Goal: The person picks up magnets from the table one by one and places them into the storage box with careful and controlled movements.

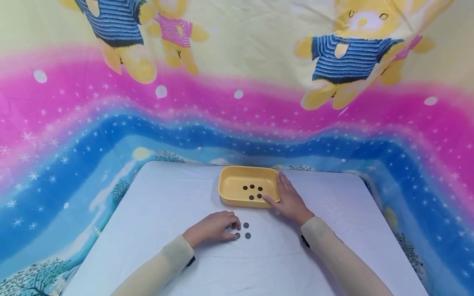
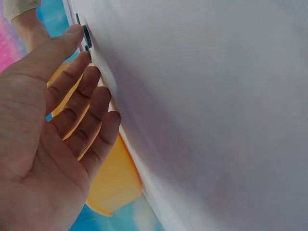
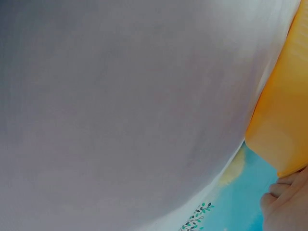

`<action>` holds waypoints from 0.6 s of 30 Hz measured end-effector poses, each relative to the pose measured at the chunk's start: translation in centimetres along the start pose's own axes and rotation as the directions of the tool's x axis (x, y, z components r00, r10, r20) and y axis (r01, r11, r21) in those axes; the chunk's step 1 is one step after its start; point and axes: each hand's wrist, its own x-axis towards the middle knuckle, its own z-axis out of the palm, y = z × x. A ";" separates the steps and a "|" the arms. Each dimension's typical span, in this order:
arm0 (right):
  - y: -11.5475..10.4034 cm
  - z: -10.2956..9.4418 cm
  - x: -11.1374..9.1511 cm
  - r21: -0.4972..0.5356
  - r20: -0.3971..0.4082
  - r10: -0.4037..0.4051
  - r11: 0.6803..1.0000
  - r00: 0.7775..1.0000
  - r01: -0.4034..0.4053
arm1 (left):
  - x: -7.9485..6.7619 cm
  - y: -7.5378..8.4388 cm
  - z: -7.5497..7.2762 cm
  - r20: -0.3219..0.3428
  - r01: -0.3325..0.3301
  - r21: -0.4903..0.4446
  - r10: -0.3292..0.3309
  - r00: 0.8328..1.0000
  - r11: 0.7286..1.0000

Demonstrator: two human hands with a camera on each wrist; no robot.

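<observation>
In the head view a yellow rectangular box [image 1: 229,201] stands on the white-covered table, with several small dark round discs [image 1: 252,186] lying inside. My right hand [image 1: 290,201] rests against the box's right end, fingers straight along that side and thumb over the front rim. Nearer to me, my left hand [image 1: 212,227] is low over the table, with thumb and fingertips at a small group of grey discs [image 1: 248,235]. Its fingers partly cover the discs on the left. From the left wrist, the thumb and forefinger are apart beside a dark disc [image 2: 87,36].
The white cloth [image 1: 166,197] covers the table, whose far edge runs close behind the box. Beyond it hangs a patterned curtain [image 1: 222,119] with bears and snowflakes, which also lines both sides.
</observation>
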 end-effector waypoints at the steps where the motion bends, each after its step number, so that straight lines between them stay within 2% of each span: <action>1: 0.0 0.0 0.0 0.000 -0.001 0.000 1.000 1.000 0.000 | 0.0 0.0 0.0 0.002 0.000 0.005 0.000 1.000 1.000; 18: -0.1 0.0 0.0 -0.003 -0.006 -0.004 1.000 1.000 0.004 | 0.2 0.0 0.2 0.021 -0.007 0.053 0.006 1.000 0.999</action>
